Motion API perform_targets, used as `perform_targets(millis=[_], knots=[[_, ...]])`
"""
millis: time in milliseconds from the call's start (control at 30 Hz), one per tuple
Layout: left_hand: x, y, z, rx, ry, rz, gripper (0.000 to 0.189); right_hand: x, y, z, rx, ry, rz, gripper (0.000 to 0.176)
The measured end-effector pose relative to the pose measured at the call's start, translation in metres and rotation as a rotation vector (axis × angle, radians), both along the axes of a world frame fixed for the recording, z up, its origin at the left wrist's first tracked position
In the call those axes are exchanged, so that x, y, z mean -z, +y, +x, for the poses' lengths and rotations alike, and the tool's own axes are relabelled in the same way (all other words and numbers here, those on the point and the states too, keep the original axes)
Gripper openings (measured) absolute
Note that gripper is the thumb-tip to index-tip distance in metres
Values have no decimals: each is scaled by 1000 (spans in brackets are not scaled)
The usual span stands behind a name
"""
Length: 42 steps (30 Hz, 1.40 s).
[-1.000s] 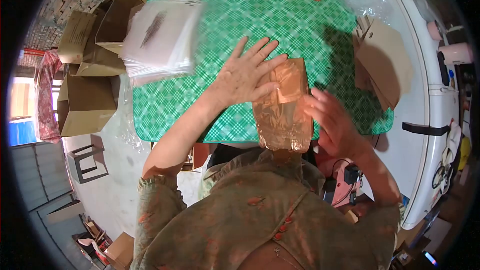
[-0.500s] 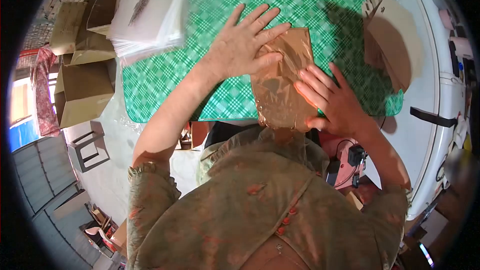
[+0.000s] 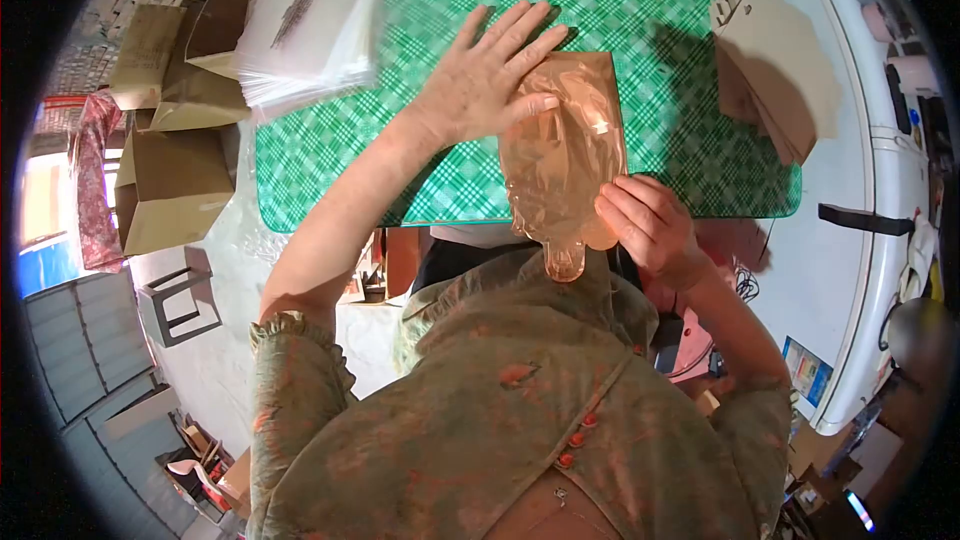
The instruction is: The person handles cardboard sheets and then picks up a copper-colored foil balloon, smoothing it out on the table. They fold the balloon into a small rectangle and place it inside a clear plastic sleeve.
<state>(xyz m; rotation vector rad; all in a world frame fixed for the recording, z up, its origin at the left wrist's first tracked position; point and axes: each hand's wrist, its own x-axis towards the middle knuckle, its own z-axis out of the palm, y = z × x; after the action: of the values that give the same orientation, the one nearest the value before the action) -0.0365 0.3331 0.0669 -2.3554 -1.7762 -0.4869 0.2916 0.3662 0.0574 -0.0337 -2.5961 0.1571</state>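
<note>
A flat, folded copper-coloured foil balloon [image 3: 560,155] lies at the near edge of the green checked table, its rounded tab hanging past the edge. Shiny creases run over its surface. My left hand [image 3: 475,80] is open, palm down, with fingers spread on the tablecloth and the thumb over the foil's upper left side. At the lower right corner, my right hand [image 3: 650,225] pinches the foil's edge between thumb and fingers. What lies under the left palm is hidden.
On the table's left is a stack of clear plastic bags [image 3: 315,25]. Brown cards [image 3: 775,70] lie fanned at the right. Open cardboard boxes [image 3: 180,175] stand beyond the left edge. The green tablecloth [image 3: 450,185] ends close to my body.
My right hand has slid down and right along the foil to its lower corner, its fingers now closed on the edge. The bottom tab shows more plainly. My left hand has barely moved.
</note>
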Motion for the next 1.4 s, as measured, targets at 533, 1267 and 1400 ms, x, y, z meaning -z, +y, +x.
perform_targets(millis=[533,1267,1400], knots=[[-40,-140,-1,164,-231,-356,71,-6,-46,-30,111,169,-231,28],[-12,-149,51,-71,-349,-109,44,-20,-19,-29,98,-3,-310,33],[-13,-143,52,-112,-494,-91,35,-33,-16,-37,183,-74,-481,22]])
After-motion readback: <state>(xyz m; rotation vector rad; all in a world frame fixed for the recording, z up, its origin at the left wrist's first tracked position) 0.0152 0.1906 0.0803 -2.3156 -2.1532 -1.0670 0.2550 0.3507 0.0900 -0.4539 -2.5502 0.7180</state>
